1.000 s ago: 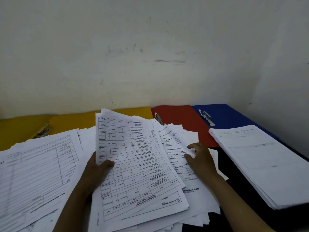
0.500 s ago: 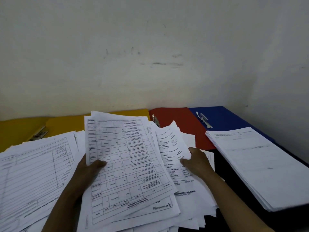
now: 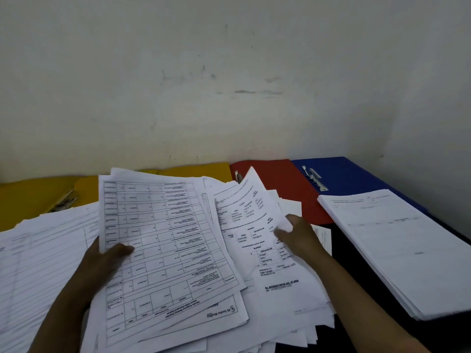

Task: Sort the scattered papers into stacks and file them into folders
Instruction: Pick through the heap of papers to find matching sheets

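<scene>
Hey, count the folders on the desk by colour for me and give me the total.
Yellow folders: 2, and
Red folder: 1
Blue folder: 1
Total: 4 folders

2 bare forearms enter from the bottom edge; no sleeve covers either as far as the view reaches; the left hand (image 3: 103, 261) and right hand (image 3: 299, 234) wear no gloves, rings or watch.
</scene>
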